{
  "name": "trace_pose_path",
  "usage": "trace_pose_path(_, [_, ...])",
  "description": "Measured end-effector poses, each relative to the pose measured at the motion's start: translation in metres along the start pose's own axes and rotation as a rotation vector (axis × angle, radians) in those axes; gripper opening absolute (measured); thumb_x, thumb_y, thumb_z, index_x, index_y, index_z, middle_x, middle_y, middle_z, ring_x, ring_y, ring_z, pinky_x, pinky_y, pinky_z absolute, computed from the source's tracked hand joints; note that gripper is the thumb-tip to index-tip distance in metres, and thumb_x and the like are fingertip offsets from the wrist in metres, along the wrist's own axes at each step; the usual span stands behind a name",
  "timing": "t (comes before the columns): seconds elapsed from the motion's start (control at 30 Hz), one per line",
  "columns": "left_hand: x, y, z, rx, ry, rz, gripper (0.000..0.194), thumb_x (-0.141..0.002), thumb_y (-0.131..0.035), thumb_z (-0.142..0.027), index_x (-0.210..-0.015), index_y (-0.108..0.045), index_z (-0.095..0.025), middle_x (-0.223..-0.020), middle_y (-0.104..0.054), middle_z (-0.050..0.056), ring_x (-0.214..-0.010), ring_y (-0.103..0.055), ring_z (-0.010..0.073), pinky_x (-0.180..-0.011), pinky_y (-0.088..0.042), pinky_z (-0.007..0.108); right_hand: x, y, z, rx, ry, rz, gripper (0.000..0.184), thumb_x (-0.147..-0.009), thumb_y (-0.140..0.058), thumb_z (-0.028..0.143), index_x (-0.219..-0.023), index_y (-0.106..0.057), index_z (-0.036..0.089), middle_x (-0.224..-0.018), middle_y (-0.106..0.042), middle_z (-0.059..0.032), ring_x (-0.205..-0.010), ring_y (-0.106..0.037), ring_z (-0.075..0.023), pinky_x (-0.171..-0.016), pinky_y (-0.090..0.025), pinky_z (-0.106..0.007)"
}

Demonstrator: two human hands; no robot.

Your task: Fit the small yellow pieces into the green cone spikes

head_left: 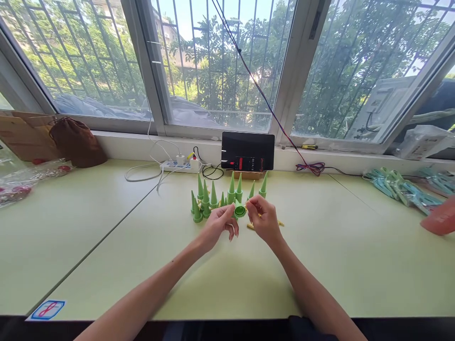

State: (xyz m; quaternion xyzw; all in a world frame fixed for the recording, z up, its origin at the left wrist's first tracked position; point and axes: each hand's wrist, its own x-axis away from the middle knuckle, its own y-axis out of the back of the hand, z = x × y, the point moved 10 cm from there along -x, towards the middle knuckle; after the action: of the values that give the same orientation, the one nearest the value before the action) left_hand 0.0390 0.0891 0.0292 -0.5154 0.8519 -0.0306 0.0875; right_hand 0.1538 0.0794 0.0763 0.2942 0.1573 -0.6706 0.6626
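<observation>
My left hand (217,223) pinches a green plastic cone (240,211) between thumb and forefinger, its round hollow end turned toward me. Right beside that end is my right hand (265,220), with thumb and forefinger pressed together. Whatever those fingertips hold is too small to make out. Behind my hands several green cones (205,202) stand upright on the pale table (227,279), some partly hidden by my fingers. Thin yellow sticks (250,227) lie under and beside my right hand.
A black tablet (248,142) leans at the back, a phone (249,164) in front of it. Left of them is a power strip (174,166) with cables. A brown drawstring bag (76,142) sits far left; teal plastic pieces (398,187) and a red object (441,218) lie right.
</observation>
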Motion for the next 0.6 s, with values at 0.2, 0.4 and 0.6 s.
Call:
trace_pose_path(0.2, [0.000,-0.002,-0.004,-0.024,-0.027,0.011,0.037,-0.090,-0.054,-0.053,-0.085,-0.051,-0.017,-0.055,-0.050,-0.003,-0.050,-0.057,0.0134,-0.040,-0.041,0.021,0.000,0.001,-0.002,0.005,-0.007,-0.010,0.022,-0.093,-0.052,0.035,-0.077,-0.050,0.021,-0.063,-0.048,0.0028,-0.054,-0.044,-0.0105,-0.049,-0.038,-0.023])
trace_pose_path(0.4, [0.002,-0.003,-0.013,-0.124,-0.078,-0.002,0.036,-0.089,-0.056,-0.053,-0.092,-0.053,-0.017,-0.061,-0.051,-0.003,-0.053,-0.059,0.0133,-0.040,-0.044,0.021,0.000,0.004,-0.003,0.017,-0.009,-0.023,0.021,-0.093,-0.052,0.036,-0.078,-0.051,0.021,-0.063,-0.049,0.0027,-0.053,-0.045,-0.0109,-0.048,-0.038,-0.023])
trace_pose_path(0.6, [0.003,-0.003,-0.015,-0.308,-0.139,0.009,0.049,-0.092,-0.051,-0.050,-0.124,-0.051,-0.013,-0.059,-0.058,-0.001,-0.047,-0.057,0.0123,-0.041,-0.046,0.021,-0.001,0.005,-0.002,0.018,-0.003,-0.039,0.021,-0.093,-0.053,0.035,-0.078,-0.051,0.021,-0.060,-0.047,0.0037,-0.051,-0.043,-0.0106,-0.049,-0.037,-0.023])
